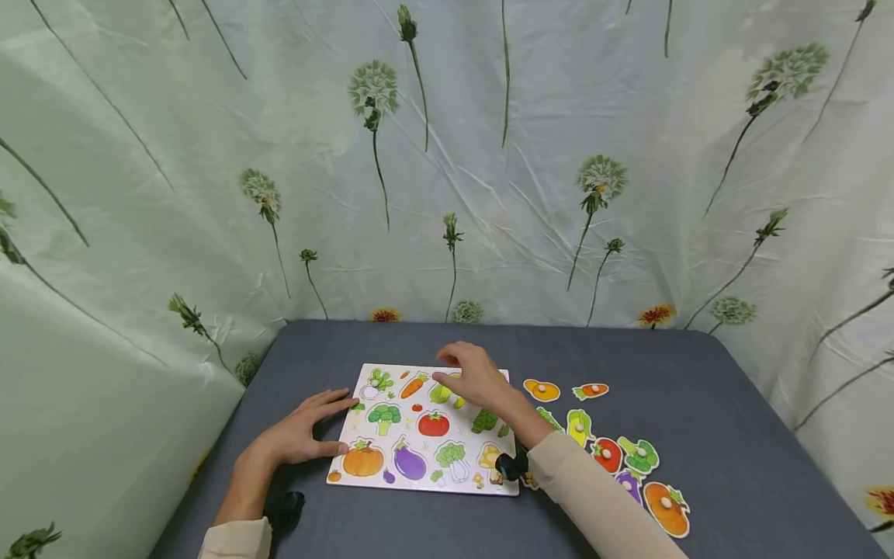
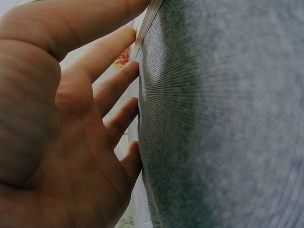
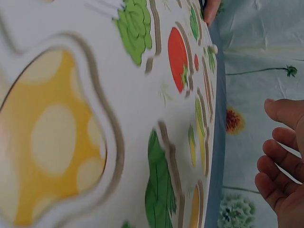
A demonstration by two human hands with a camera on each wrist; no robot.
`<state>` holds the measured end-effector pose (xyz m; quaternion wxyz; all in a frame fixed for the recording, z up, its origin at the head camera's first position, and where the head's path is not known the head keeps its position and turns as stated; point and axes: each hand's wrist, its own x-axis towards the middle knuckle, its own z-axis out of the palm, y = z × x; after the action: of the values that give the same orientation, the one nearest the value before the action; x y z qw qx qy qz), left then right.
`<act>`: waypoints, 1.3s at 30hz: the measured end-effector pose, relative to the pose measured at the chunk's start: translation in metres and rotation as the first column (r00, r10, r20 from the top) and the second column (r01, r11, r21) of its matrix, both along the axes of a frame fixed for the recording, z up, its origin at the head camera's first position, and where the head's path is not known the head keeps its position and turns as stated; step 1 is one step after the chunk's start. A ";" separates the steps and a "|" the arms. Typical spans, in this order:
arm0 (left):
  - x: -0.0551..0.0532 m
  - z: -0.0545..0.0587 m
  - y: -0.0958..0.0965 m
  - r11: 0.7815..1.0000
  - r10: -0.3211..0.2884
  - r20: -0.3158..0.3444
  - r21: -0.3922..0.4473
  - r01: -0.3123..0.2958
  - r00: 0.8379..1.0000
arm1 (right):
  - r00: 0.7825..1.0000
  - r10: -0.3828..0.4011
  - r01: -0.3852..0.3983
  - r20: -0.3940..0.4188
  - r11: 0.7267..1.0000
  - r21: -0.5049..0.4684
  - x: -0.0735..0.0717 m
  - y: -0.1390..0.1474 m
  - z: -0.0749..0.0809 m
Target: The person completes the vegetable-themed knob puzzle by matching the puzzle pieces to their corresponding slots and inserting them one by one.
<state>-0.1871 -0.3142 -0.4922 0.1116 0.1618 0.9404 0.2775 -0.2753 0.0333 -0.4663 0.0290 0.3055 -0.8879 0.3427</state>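
Both look empty: left hand (image 1: 296, 433) spread against the board (image 1: 410, 424), right hand (image 1: 478, 378) relaxed above; between fittings, I think; next needs pinching one piece (image 1: 667, 510).

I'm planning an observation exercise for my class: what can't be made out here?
Head view: part of the puzzle board, behind the right hand.
Head view: part of a green loose piece, behind the right forearm.
Right wrist view: part of the yellow mushroom picture, cut off by the left edge.
Left wrist view: the tip of the left thumb, cut off by the top edge.
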 end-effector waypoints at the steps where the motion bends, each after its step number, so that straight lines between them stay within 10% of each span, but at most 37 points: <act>1: 0.000 0.000 0.000 1.000 -0.005 -0.004 -0.003 0.005 1.000 | 1.000 -0.007 0.007 -0.003 1.000 0.001 0.000 0.003 0.001; 39: 0.000 0.002 0.001 1.000 0.011 0.013 -0.018 -0.011 1.000 | 0.941 -0.296 0.310 -0.162 0.948 0.070 0.019 0.175 0.001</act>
<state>-0.1875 -0.3132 -0.4906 0.1178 0.1537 0.9430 0.2708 -0.2564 0.2083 -0.4648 0.1335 0.1912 -0.9348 0.2678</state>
